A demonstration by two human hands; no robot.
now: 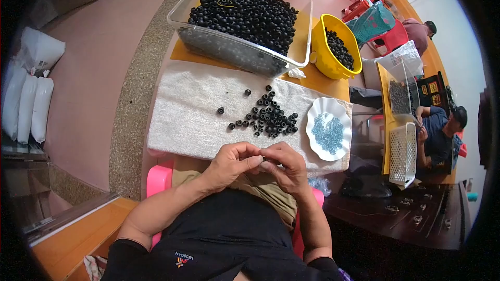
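**Bead pinched between both hands, spare pile straight ahead**

Going big to small: the clear bin (299, 31) of black beads sits far across the table, then the white towel (187, 109), then the loose bead pile (268, 117) on it, straight ahead of my fingertips and a bit to the right. My left hand (232, 164) and right hand (284, 164) meet just below the towel's near edge, fingertips pinched on one small black bead (263, 158). The right hand's nearer the pile. The bead's mostly covered, so I can't tell which way its hole faces.
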